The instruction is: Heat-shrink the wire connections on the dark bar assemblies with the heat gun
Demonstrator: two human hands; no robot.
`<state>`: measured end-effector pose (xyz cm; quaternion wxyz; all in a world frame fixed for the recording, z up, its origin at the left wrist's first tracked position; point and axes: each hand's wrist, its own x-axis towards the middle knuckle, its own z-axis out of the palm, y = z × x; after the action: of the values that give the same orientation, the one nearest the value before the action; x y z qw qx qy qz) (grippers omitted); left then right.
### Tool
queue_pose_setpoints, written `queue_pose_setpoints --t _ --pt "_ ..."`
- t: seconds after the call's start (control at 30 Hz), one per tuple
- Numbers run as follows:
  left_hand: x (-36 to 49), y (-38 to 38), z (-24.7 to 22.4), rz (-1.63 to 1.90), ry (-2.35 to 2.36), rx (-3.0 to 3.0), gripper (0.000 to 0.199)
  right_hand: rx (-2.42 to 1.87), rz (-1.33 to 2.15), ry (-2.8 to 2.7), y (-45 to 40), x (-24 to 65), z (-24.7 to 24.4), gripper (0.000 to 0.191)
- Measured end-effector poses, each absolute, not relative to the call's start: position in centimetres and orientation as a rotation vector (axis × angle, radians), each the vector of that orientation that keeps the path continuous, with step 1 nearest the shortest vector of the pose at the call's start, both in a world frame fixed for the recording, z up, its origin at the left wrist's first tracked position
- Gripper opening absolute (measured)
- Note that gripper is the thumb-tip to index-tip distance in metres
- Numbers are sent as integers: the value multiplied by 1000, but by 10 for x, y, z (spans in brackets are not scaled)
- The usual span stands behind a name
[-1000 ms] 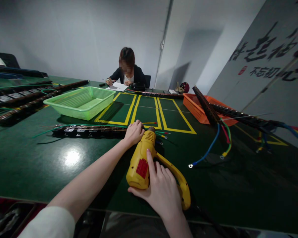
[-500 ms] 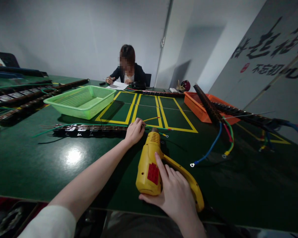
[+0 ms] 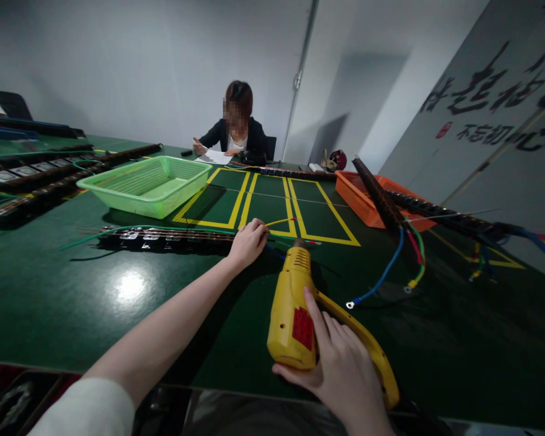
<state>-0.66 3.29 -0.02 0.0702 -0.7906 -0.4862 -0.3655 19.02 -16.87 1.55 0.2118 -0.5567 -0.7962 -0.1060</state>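
My right hand [image 3: 340, 357] is closed around the handle of a yellow heat gun [image 3: 293, 309] with a red label, its nozzle pointing away from me over the table. My left hand [image 3: 251, 245] is closed on the right end of a dark wire harness [image 3: 168, 240] that lies flat with shiny pale patches along it. Thin wires, one yellow [image 3: 279, 222] with a red tip, stick out to the right of that hand. The nozzle is close to these wire ends and hides some of them. A long green wire [image 3: 84, 242] runs along the harness.
A light green basket [image 3: 149, 209] stands behind the harness, an orange basket [image 3: 363, 203] at right. Blue, red and green cables with ring terminals [image 3: 350, 305] hang from dark bundles there. More bundles [image 3: 40, 188] lie at left. Across the green table a person [image 3: 238, 127] sits with papers.
The heat gun in my right hand has moved right and slightly toward me. My left hand stays nearly in place, with a small shift right. The person opposite has moved a hand and head.
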Motion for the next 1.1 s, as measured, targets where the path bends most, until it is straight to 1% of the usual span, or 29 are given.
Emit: queue_pose_setpoints --t 0.13,0.33,0.43,0.63,0.87,1.1 --pt "-6 33 0 -1077 -1480 -2368 17 -1574 -228 -2203 -172 178 17 109" --pt "-7 31 2 -1028 -1481 -2388 19 -1531 -208 -2222 -166 146 11 123" --pt "-8 31 4 -982 -1494 -2409 21 -1516 -204 -2216 -162 136 10 126" --pt "-9 32 3 -977 -1476 -2431 23 -1535 -147 -2238 -161 138 15 124" --pt "-7 31 2 -1015 -1512 -2400 21 -1589 -104 -2226 -162 160 20 121" --pt "-8 32 1 -1048 -1501 -2413 23 -1617 -218 -2161 -171 185 20 113"
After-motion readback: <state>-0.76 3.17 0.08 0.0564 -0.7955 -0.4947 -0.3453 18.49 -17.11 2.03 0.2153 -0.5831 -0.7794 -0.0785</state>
